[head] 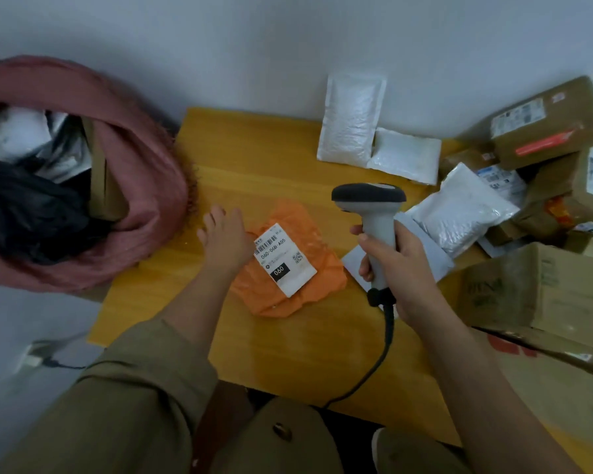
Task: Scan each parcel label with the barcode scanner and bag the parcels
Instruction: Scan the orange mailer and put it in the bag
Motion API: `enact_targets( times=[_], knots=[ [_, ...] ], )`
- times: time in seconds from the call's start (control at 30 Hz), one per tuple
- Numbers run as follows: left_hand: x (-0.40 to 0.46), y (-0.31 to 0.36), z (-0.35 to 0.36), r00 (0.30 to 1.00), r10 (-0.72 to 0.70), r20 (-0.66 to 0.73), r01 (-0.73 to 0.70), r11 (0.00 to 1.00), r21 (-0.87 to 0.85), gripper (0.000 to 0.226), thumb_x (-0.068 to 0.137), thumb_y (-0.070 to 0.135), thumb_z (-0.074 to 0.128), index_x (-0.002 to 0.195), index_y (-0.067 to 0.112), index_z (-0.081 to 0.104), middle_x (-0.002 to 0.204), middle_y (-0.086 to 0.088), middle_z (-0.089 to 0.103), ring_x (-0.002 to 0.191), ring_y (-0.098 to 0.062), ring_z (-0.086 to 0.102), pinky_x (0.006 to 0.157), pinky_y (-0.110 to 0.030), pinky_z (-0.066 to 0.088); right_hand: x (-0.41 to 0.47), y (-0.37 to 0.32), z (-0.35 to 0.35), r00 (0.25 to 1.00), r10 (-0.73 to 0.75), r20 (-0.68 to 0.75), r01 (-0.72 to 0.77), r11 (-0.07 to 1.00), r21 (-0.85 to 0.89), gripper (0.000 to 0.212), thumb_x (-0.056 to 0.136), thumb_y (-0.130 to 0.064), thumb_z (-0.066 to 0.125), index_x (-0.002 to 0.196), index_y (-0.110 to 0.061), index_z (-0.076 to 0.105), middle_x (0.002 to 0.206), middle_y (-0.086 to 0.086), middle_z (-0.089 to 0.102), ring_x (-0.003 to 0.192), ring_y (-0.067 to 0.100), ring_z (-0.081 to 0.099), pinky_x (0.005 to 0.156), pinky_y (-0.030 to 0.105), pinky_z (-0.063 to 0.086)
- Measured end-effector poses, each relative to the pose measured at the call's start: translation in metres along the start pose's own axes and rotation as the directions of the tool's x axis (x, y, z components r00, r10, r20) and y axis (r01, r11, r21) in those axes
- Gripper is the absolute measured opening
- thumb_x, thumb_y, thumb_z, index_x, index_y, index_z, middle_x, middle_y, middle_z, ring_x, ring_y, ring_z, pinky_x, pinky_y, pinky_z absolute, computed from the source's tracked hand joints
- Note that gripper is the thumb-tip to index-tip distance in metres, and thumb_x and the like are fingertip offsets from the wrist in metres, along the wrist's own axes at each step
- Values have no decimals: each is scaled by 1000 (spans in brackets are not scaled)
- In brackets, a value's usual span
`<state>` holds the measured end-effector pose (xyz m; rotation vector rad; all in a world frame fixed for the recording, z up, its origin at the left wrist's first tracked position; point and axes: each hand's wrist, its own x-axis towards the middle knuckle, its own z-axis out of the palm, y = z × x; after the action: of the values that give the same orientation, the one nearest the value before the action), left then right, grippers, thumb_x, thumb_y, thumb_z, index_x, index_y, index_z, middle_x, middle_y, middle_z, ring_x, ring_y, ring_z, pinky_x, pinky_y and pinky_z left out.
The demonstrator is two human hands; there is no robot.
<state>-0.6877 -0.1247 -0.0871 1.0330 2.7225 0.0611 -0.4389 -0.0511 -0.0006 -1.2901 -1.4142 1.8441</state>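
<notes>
An orange parcel [288, 268] lies mid-table with its white label [285, 260] facing up. My left hand [225, 239] rests flat on the parcel's left edge, fingers straight. A grey barcode scanner [374, 213] with a dark head stands upright just right of the parcel. My right hand [394, 265] grips its handle, and the cable trails toward the table's front edge. A pink bag [134, 186] stands open at the left, holding several parcels.
Two white padded mailers [350, 121] lean against the wall at the back. White mailers and cardboard boxes [541, 295] are heaped at the right. The yellow table [240, 159] shows between them. A power strip [31, 359] lies on the floor, lower left.
</notes>
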Motion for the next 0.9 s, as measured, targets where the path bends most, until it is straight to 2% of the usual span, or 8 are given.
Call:
enact_targets(
  times=[0.17, 0.23, 0.33, 0.5, 0.6, 0.67, 0.8, 0.9],
  knots=[
    [-47, -8, 39, 964, 201, -173, -221, 970, -105, 29, 81, 8, 59, 110, 5, 61, 124, -16, 50, 115, -35, 46, 93, -46, 37, 6, 9, 19, 998, 18, 65, -13, 997, -76, 9, 93, -21, 63, 102, -25, 63, 99, 16, 66, 56, 12, 58, 53, 27, 49],
    [-68, -8, 60, 969, 227, -101, -242, 955, -173, 43, 87, 15, 60, 128, 3, 55, 139, -17, 46, 131, -35, 41, 106, -50, 34, 9, 10, 22, 996, 31, 84, -22, 994, -111, 9, 94, -21, 63, 102, -25, 63, 98, 16, 67, 56, 12, 58, 53, 26, 49],
    [-77, -12, 86, 983, 146, 109, -117, 965, -235, 76, 97, 41, 51, 156, 12, 12, 163, -4, 8, 150, -20, 3, 121, -41, 3, 14, 12, 23, 990, 61, 129, -38, 984, -176, 9, 95, -22, 62, 104, -22, 64, 89, 15, 66, 56, 12, 59, 53, 27, 48],
    [-64, -16, 91, 961, 107, 253, -49, 974, -222, 94, 93, 57, 47, 155, 13, -9, 162, -4, -15, 148, -19, -18, 121, -43, -7, 17, 9, 28, 976, 109, 187, -61, 968, -241, 19, 97, -32, 59, 107, -17, 63, 84, 18, 65, 56, 12, 59, 53, 26, 48],
    [-57, -16, 88, 953, 58, 297, 0, 981, -193, 106, 87, 63, 52, 153, 12, -14, 162, -5, -19, 148, -19, -20, 118, -42, -12, 15, 4, 35, 965, 138, 225, -66, 951, -302, 29, 98, -40, 55, 108, -14, 62, 60, 5, 62, 53, 11, 58, 51, 23, 47],
    [-52, -16, 86, 948, 40, 315, 17, 984, -179, 114, 84, 66, 56, 153, 12, -16, 161, -6, -20, 148, -20, -20, 118, -43, -12, 14, -1, 38, 952, 158, 260, -65, 940, -335, 28, 100, -43, 49, 105, -19, 62, 55, 0, 61, 52, 10, 58, 51, 22, 47],
    [-52, -19, 83, 972, -8, 235, 59, 976, -209, 127, 71, 72, 66, 154, 14, -12, 162, -9, -16, 148, -25, -19, 118, -48, -10, 8, -12, 39, 939, 166, 302, -44, 927, -373, 26, 104, -43, 41, 101, -25, 61, 55, -2, 61, 50, 6, 58, 50, 18, 46],
    [-69, -18, 80, 986, -165, 19, 162, 929, -333, 124, 61, 73, 72, 152, 18, 9, 159, -16, 10, 147, -35, 4, 117, -53, 3, 4, -23, 37, 933, 156, 325, -14, 917, -400, 31, 104, -42, 41, 103, -19, 61, 59, 2, 61, 51, 8, 58, 51, 20, 46]
  ],
)
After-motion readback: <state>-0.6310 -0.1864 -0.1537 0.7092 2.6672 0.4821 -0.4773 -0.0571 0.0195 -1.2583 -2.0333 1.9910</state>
